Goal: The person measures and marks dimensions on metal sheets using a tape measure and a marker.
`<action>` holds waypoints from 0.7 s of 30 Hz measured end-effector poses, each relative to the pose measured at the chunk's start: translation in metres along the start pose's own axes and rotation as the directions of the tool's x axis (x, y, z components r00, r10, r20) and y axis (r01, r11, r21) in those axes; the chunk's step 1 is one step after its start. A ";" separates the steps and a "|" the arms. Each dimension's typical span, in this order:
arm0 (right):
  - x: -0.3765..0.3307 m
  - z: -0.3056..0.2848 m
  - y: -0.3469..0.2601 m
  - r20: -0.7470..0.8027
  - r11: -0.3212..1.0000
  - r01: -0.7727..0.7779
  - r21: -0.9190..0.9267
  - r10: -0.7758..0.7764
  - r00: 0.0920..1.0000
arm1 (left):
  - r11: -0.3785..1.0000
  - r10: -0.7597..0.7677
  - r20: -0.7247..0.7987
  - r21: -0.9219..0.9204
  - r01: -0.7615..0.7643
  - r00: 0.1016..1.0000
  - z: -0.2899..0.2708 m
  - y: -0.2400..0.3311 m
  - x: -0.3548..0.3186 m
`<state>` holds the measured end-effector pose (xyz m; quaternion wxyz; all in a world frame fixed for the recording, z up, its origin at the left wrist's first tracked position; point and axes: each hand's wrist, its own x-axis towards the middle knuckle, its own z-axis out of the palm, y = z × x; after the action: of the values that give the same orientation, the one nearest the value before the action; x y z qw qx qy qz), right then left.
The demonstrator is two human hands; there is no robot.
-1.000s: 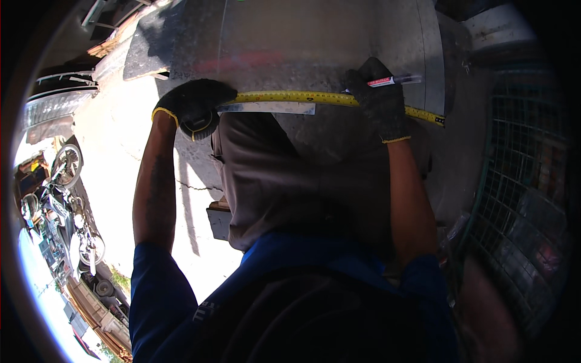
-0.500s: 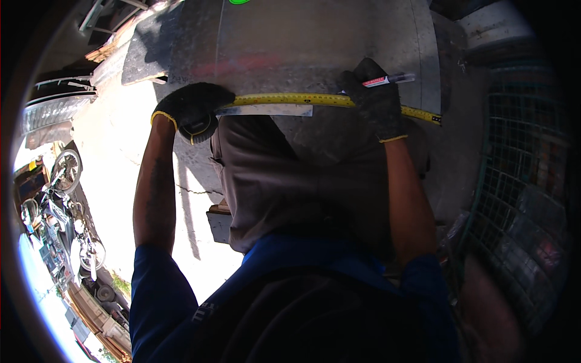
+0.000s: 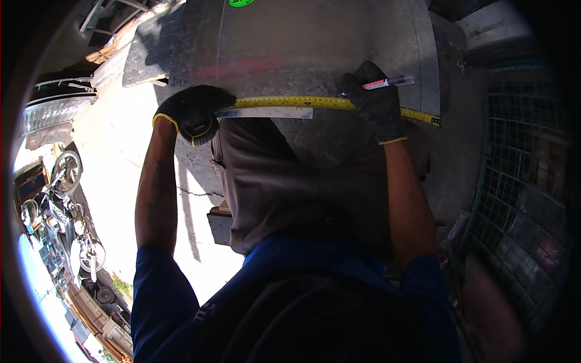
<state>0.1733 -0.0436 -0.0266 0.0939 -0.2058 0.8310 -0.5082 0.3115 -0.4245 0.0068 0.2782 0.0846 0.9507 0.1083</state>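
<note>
A yellow tape measure is drawn out along the near edge of a grey metal sheet. My left hand, in a black glove with a yellow cuff, is closed round its dark case, at the blade's left end. Over the blade near its right end lies my right hand, gloved alike, with a marker pen held in its fingers. The pen's clear end points right. Below the blade shows a pale strip, next to my left hand. Glove and blade partly hide each other.
My knees are under the sheet's near edge. A green wire mesh panel stands at the right. At the far left is a motorcycle beside sunlit ground. A green sticker marks the sheet's far part.
The blade and strip sit very slightly lower in view near my left hand. Both hands keep their holds, with hardly any movement.
</note>
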 end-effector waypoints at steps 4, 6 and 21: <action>0.000 0.001 0.001 -0.008 0.998 -0.005 0.062 0.006 1.000 | 0.998 -0.014 0.051 -0.067 0.018 0.999 -0.003 0.000 0.000; 0.000 0.000 0.001 -0.003 0.999 0.027 0.035 -0.027 1.000 | 0.999 -0.011 0.060 -0.043 0.013 0.998 -0.005 0.003 0.000; 0.003 -0.001 -0.009 -0.080 0.982 -0.119 0.143 0.132 0.988 | 1.000 0.010 0.032 0.010 -0.010 0.999 -0.006 0.005 -0.004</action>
<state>0.1728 -0.0474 -0.0185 0.1027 -0.1230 0.8086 -0.5661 0.3121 -0.4214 0.0151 0.2922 0.0925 0.9463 0.1033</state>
